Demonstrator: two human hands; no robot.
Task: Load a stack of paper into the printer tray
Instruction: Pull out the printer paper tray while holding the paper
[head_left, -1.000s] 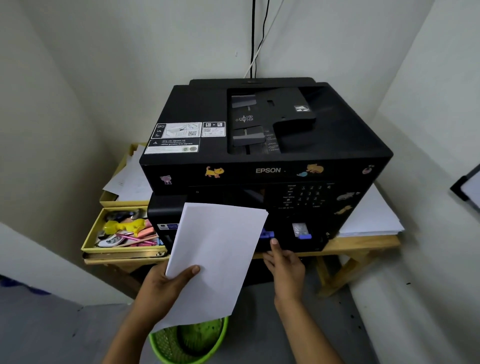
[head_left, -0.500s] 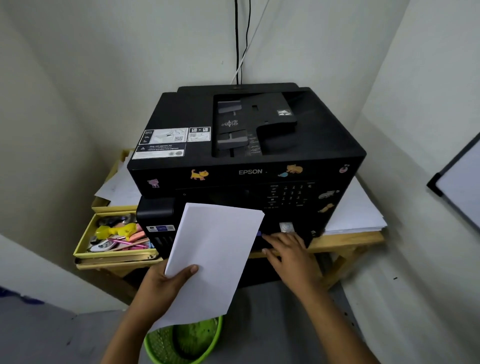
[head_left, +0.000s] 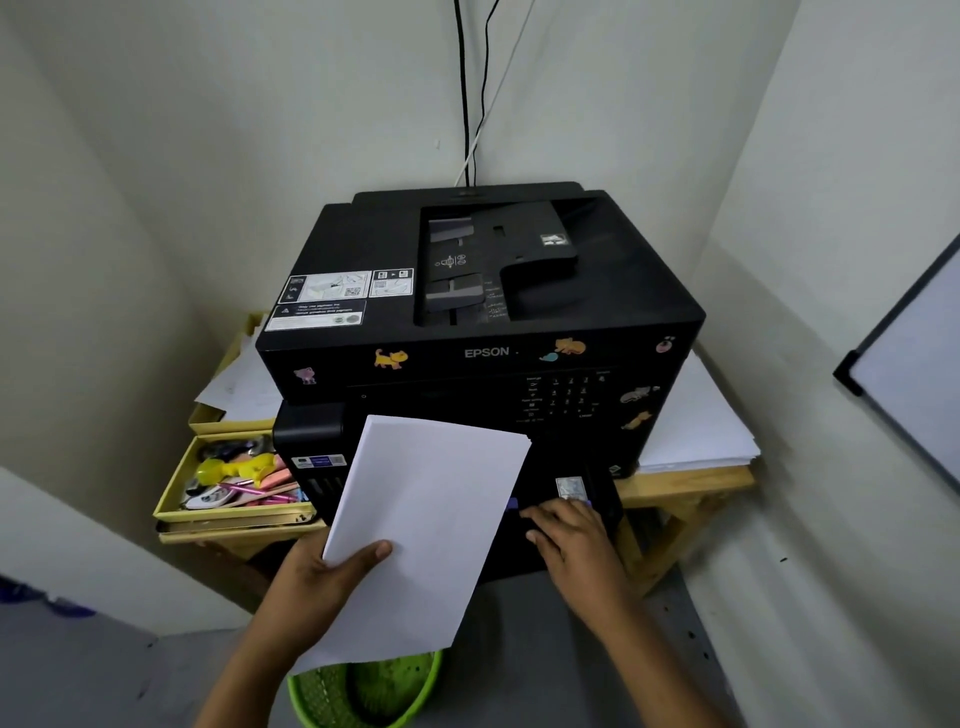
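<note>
Two bare forearms enter from the bottom edge of the frame, one at lower left and one at lower right. No sleeve, watch, bracelet or ring shows on either. The left hand (head_left: 317, 577) in the lower middle shows its thumb with a short, plain nail. The right hand (head_left: 576, 540), lower right of centre, shows its back and knuckles, with short fingers and unpainted nails. Neither hand wears a glove.

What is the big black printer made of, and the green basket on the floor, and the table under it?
Printer: looks like black plastic, mostly matte with a faint sheen. Green basket: likely plastic, its wall full of small holes. Table: pale wood, probably unpainted; grain shows along its edge.
</note>
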